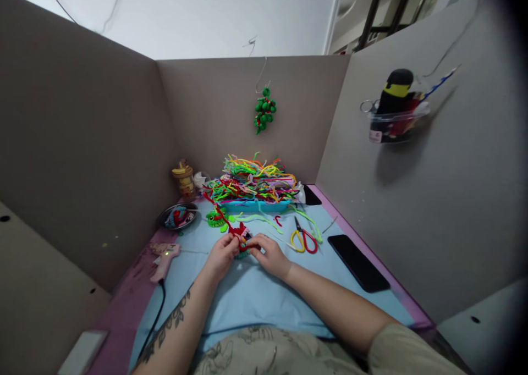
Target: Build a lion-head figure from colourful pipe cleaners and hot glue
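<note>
Both hands meet over the blue cloth [268,303] around a small red crafted piece [238,230], which looks made of fuzzy pipe cleaner and has some white and teal on it. My left hand [223,255] pinches it from the left. From the right, my right hand [270,255] closes its thumb and fingers on the same piece. Part of it is hidden by the fingers. Just beyond lies a green fuzzy figure [217,218]. Scissors with one yellow and one red handle [304,241] lie to the right of my right hand.
A blue tray [256,206] heaped with colourful pipe cleaners [259,180] stands at the back. To the left are a pink glue gun [165,262], a metal bowl [178,216] and a brown cup [183,178]. A black phone [358,263] lies right. Grey partitions [297,105] enclose the table.
</note>
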The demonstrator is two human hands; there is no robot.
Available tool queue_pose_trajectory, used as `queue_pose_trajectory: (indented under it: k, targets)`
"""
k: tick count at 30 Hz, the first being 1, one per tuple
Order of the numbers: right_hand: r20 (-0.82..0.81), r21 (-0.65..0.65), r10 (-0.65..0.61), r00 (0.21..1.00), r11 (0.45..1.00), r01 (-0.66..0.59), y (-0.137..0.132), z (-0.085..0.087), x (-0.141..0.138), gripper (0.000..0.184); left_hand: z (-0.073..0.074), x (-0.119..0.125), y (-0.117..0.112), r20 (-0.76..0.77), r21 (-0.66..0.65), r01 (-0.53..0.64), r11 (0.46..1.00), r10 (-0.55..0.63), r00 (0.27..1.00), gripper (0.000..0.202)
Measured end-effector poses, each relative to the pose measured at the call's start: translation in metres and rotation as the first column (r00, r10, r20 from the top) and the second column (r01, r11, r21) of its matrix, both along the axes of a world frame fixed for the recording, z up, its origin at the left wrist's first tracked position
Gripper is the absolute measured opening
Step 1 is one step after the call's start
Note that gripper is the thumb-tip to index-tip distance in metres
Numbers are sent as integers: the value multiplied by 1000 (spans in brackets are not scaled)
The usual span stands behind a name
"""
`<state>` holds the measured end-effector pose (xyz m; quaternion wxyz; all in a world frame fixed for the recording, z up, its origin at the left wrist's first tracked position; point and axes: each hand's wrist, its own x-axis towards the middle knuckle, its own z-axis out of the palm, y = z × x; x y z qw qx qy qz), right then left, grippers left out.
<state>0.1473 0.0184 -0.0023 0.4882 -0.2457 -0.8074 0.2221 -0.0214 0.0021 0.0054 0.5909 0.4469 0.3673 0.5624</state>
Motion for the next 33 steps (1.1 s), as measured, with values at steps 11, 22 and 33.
queue_pose_trajectory:
  k: [11,22,33]
  targets:
    - [-14,11,25,1000,1000,-25,2,2,1,9,4,1,-3,-101,-9,60,998,-61,993,32]
    - [57,0,6,998,1000,-6,2,7,7,11,10,8,-8,-345,68,76,995,-48,937,31]
    - [-40,-137,-20,999,990,14,1,15,6,11,8,13,-14,-352,-37,222,974,-221,909,32]
